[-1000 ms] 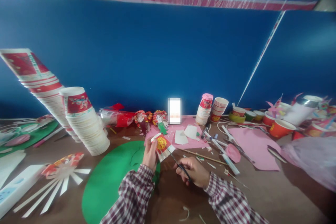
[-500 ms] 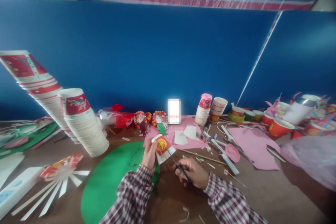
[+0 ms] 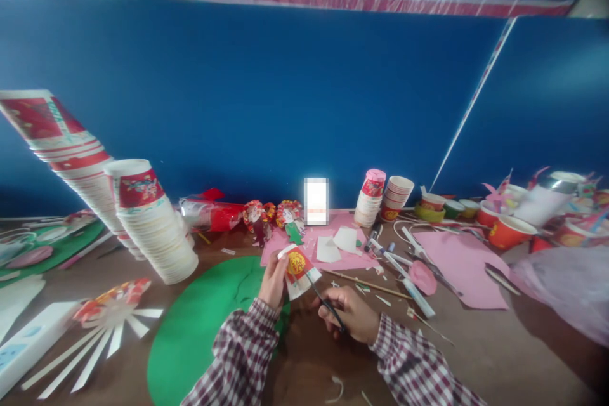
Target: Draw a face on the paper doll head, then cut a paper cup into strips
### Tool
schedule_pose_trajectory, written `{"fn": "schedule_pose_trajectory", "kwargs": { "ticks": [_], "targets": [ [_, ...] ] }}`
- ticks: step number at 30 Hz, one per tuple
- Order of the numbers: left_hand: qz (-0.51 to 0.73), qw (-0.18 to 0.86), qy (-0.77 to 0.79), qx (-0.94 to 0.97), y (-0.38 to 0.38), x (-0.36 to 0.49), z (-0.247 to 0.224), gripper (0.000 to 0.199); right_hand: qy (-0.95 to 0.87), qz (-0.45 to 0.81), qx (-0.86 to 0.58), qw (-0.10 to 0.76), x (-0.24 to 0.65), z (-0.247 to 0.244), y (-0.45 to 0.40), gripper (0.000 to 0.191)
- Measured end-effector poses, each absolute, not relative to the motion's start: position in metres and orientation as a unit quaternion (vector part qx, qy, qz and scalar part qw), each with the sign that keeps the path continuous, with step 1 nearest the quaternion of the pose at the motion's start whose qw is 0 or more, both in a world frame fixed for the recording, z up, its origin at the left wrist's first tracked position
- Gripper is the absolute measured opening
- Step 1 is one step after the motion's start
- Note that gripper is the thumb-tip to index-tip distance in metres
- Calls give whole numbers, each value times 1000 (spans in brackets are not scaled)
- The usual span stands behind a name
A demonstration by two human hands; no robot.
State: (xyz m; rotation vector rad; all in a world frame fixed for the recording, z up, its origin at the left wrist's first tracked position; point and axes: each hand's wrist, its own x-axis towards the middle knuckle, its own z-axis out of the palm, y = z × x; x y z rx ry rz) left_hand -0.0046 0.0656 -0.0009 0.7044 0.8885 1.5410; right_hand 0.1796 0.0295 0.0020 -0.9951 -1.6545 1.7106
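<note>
My left hand (image 3: 273,280) is closed on a paper cup piece (image 3: 297,264), red and white with a round yellow print, held up over the table. In my right hand (image 3: 351,316) is a pair of dark scissors (image 3: 329,308), its fingers wrapped round the handles. The scissor blades reach up to the lower right part of the printed piece, across its white edge. Beneath my left forearm lies a green paper disc (image 3: 200,323). Just beyond the hands, scraps of white paper (image 3: 328,249) rest on a pink sheet (image 3: 271,252).
Tall stacks of paper cups (image 3: 157,228) lean at the left, near a cup cut into strips (image 3: 111,320). Shorter cup stacks (image 3: 368,203) stand at the back. Pens (image 3: 404,279), a pink sheet (image 3: 461,266), orange cups (image 3: 510,233) and a plastic bag (image 3: 566,285) fill the right side.
The printed piece in my left hand has shifted and turned slightly to the right, toward the scissors. My right hand stays in nearly the same place.
</note>
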Motion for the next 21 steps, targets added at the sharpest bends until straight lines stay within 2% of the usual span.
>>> {"fn": "schedule_pose_trajectory", "kwargs": {
  "ticks": [11,21],
  "targets": [
    [654,579,378,308,68,-6,-3,32,-611,638,-377,278,178,7,29,40],
    [652,583,381,299,65,-5,-2,36,-624,619,-393,271,178,15,25,37]
  ]
}}
